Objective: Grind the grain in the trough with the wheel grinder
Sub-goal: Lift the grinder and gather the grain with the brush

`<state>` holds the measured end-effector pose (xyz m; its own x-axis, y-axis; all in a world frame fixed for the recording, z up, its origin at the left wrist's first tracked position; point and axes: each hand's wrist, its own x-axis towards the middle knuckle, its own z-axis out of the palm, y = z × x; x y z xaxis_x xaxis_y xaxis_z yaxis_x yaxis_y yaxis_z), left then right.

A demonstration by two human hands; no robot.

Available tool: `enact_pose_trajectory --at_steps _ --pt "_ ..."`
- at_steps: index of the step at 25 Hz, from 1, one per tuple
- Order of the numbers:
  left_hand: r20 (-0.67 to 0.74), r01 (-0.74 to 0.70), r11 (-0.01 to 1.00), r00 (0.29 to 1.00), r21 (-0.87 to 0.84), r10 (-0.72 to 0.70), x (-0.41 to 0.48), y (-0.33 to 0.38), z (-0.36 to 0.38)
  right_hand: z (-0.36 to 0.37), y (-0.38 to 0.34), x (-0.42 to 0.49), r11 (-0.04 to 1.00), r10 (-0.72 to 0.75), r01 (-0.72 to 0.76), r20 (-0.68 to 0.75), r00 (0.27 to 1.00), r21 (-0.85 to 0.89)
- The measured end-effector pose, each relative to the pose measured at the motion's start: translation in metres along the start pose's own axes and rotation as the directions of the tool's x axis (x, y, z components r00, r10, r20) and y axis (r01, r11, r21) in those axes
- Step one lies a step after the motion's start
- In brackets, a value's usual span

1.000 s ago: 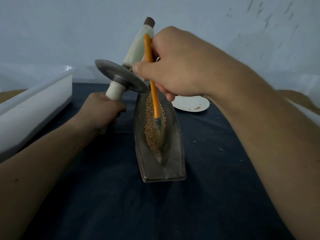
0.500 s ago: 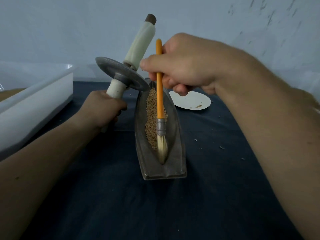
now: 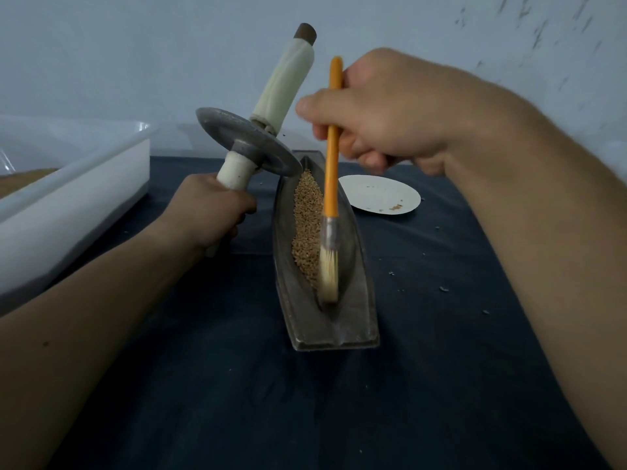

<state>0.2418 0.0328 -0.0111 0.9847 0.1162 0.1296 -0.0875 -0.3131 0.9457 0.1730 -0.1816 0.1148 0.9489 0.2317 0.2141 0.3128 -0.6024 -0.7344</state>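
A grey metal boat-shaped trough (image 3: 356, 310) lies lengthwise on the dark cloth and holds tan grain (image 3: 307, 225) along its groove. My left hand (image 3: 210, 215) grips the lower white handle of the wheel grinder (image 3: 247, 140), which is lifted and tilted left of the trough, its disc over the far end. My right hand (image 3: 383, 113) pinches the orange handle of a brush (image 3: 330, 184). The pale bristles touch the groove near the trough's near end.
A large white tray (image 3: 84, 198) stands at the left, something brown showing inside at its edge. A white round plate (image 3: 380, 195) with a few crumbs lies behind the trough on the right. Small crumbs dot the dark cloth (image 3: 305, 401) to the right.
My right hand has shifted right and up a little, and the brush bristles have swept along the groove near the trough's near end. The left hand and grinder have stayed still.
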Motion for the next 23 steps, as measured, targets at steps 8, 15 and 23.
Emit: enact_pose_trajectory --at_steps 8,15,23 --pt "-0.008 0.000 1.000 1.000 -0.005 0.000 0.000 0.000 0.001 0.005 -0.001 0.004 0.975 -0.121 0.073 -0.226 0.967 -0.210" --pt "-0.004 0.000 1.000 1.000 0.001 0.000 -0.001 0.000 0.001 0.017 0.004 0.006 0.989 -0.059 0.037 -0.153 0.986 -0.144" --pt "-0.011 0.024 0.998 1.000 -0.060 -0.025 0.000 -0.001 0.000 0.012 0.021 0.017 0.949 -0.315 0.247 -0.540 0.781 -0.196"
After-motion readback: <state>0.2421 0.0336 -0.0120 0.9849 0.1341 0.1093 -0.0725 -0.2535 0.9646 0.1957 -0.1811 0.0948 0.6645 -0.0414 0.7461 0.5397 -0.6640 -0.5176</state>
